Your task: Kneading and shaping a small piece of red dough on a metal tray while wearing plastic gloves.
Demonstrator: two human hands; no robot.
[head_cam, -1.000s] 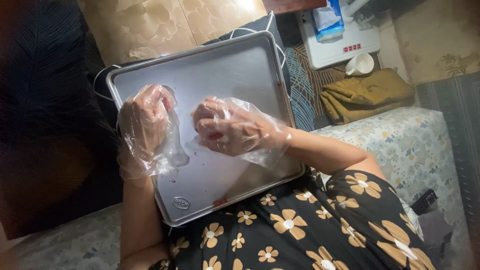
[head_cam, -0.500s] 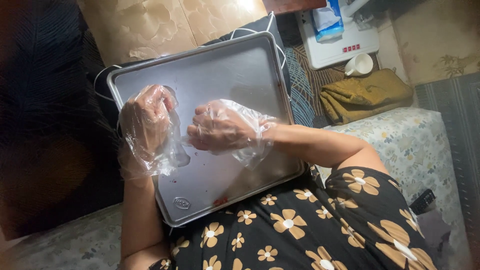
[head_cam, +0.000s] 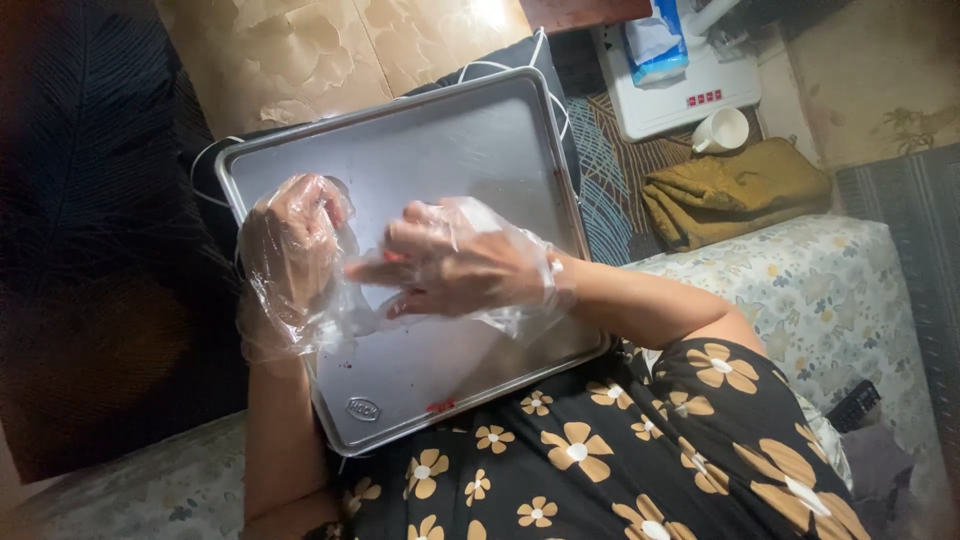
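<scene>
Since the earlier frame the right hand (head_cam: 455, 265) has slid leftward across the metal baking tray (head_cam: 470, 140), its fingertips now touching the loose cuff of the glove on the left hand (head_cam: 290, 250). Both hands wear thin clear plastic gloves. The left hand is half curled with its fingers up; whether it grips anything I cannot tell. The right hand is extended, fingers pinching or tugging at the plastic of the other glove, so the two hands meet over the tray's left half.

As for progress, the tray sits on the person's lap, bare of food, with only a few small red smears and specks near its lower edge; any work with food looks either finished or not begun. It is a shallow, rimmed, dull silver rectangle, tilted in the view.
</scene>
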